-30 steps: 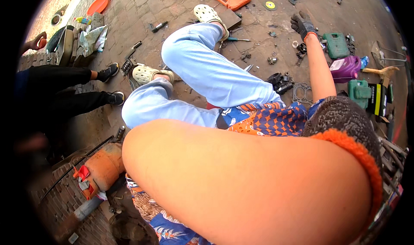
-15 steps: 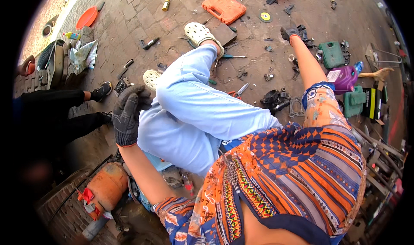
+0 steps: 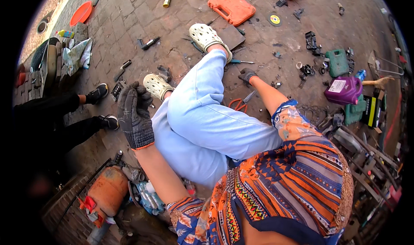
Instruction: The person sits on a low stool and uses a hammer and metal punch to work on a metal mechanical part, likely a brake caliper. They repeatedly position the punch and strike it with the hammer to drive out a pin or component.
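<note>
At the far left a co-worker's dark trousers [image 3: 56,109] fade into the black rim, and I can't see the body above them. An orange cylinder [image 3: 108,191] stands nearer, its base hard to make out. The person's gloved left hand [image 3: 136,115] is raised, fingers loosely half-curled; the palm side is mostly hidden, so I can't tell whether anything is in it. A dark metal part [image 3: 117,89] lies just beyond its fingers, partly covered. Orange-handled shears [image 3: 239,103] lie by the person's knee, and a blue-handled screwdriver [image 3: 236,61] lies farther off. Between them the gloved right hand [image 3: 247,75] is low over the ground, fingers bent; its underside is out of sight, so I can't judge its grip. On the right, the heap of scrap [image 3: 366,158] blurs into the edge.
</note>
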Tool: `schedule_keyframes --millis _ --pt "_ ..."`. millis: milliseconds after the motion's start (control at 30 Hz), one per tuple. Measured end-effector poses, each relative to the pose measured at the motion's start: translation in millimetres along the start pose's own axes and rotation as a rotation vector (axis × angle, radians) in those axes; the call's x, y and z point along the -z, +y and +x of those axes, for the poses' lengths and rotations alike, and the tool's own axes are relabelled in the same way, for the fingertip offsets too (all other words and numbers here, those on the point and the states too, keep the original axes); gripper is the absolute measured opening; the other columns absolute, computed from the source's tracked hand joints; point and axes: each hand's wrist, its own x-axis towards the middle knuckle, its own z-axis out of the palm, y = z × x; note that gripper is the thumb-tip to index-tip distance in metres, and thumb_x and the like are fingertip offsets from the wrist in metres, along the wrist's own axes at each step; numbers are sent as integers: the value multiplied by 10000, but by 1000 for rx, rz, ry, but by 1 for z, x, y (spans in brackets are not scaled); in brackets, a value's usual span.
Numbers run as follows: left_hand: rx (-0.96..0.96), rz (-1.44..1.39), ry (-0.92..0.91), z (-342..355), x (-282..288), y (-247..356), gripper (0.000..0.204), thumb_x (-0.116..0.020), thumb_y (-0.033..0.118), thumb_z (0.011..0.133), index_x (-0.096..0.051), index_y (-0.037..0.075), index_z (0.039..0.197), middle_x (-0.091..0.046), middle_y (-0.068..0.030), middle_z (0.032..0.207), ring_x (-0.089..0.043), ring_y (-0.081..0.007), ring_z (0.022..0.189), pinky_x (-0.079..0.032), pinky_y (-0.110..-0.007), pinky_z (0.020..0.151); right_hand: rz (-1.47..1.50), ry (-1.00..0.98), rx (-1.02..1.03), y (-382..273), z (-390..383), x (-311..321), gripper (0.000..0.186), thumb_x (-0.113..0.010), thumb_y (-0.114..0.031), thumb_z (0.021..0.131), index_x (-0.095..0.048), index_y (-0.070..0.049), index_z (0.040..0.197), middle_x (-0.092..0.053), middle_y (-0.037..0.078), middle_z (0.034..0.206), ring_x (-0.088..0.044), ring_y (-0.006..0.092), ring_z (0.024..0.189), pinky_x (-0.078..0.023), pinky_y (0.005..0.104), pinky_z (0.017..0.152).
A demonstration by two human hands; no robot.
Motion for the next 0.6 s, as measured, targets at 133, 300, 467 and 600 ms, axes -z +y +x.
schedule_keyframes --millis 133,300,467,600 --pt "-169 399 51 -12 -23 23 196 -482 95 873 -563 -28 1002 -597 -83 845 -568 -137 710 -477 -250 624 -22 -77 92 -97 -31 -42 644 -610 -387 707 -417 -109 1254 -501 188 1197 -491 331 1096 -398 400 919" --pt "-233 583 33 -13 -28 24 198 -477 101 871 -572 -12 1002 -601 -64 844 -564 -123 703 -475 -247 612 -45 105 -18 -133 -19 -70 527 -555 -330 762 -431 -94 1217 -524 192 1155 -516 325 1064 -445 426 859" --pt "-280 692 -68 -6 -45 22 177 -478 72 872 -564 -16 999 -591 -60 837 -554 -110 714 -469 -235 623 -22 101 -53 -112 19 -81 436 -511 -258 806 -434 -87 1200 -538 198 1127 -523 315 1058 -456 438 837" --pt "-340 803 -168 -4 -58 18 166 -470 35 870 -554 -15 1003 -584 -65 864 -547 -110 738 -457 -230 658 16 23 -32 -78 39 -77 352 -492 -200 825 -461 -80 1155 -538 218 1103 -533 325 1033 -456 434 825"
